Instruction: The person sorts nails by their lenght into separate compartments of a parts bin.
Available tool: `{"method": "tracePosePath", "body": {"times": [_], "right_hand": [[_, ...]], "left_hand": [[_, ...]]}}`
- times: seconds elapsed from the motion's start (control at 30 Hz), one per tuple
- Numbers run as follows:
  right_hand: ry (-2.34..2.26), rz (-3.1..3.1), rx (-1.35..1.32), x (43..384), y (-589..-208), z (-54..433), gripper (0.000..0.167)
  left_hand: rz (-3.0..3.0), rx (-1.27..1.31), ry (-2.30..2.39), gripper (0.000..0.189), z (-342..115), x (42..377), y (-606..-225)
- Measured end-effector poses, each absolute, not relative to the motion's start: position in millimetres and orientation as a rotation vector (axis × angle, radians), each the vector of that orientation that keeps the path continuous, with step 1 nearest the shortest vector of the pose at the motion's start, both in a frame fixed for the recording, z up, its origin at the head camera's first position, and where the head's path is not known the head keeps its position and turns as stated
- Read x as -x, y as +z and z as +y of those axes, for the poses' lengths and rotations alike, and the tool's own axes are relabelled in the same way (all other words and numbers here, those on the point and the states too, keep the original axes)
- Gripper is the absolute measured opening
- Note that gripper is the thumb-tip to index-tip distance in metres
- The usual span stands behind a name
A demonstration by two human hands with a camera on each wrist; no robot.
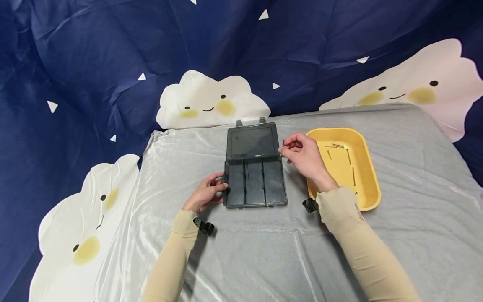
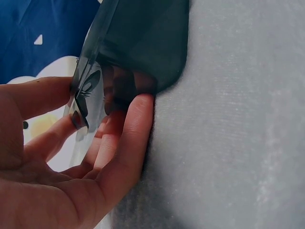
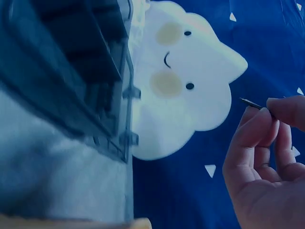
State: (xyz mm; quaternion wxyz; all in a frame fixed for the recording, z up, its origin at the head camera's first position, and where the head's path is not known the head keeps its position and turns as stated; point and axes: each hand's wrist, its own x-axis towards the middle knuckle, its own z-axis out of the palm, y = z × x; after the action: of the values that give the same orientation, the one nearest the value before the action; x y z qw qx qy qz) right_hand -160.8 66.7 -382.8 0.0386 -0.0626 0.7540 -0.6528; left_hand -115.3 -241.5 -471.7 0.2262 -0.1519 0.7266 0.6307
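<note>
A dark translucent plastic organizer box [image 1: 254, 184] lies with its lid [image 1: 252, 141] laid back; dividers split it into three compartments. My left hand [image 1: 205, 192] holds the box's left wall, thumb on the rim and fingers curled at the lower side, some seen through the plastic in the left wrist view. One thin screw [image 1: 247, 172] lies in the middle compartment. My right hand [image 1: 305, 156] pinches a small dark pointed screw [image 3: 251, 103] between thumb and fingertips, just right of the lid hinge; its far end is hidden by the fingers.
Right of the box stands a yellow tray [image 1: 371, 184] holding several loose screws [image 1: 349, 157] of differing lengths; my right forearm covers part of it. Both rest on a grey cloth-covered table [image 1: 256, 251]. A dark blue curtain [image 1: 302, 50] with clouds hangs behind.
</note>
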Motion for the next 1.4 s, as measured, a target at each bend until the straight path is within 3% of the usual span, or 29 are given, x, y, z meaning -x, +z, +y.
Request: {"method": "tracePosePath", "body": {"times": [0.73, 1.4], "right_hand": [[-2.091, 2.09, 0.072, 161, -415, 29, 0.024], [-1.795, 2.211, 0.058, 168, -428, 16, 0.021]], "left_hand": [[1.995, 0.411, 1.746, 0.055, -243, 117, -474], [1.968, 0.39, 1.728, 0.06, -245, 119, -472]]}}
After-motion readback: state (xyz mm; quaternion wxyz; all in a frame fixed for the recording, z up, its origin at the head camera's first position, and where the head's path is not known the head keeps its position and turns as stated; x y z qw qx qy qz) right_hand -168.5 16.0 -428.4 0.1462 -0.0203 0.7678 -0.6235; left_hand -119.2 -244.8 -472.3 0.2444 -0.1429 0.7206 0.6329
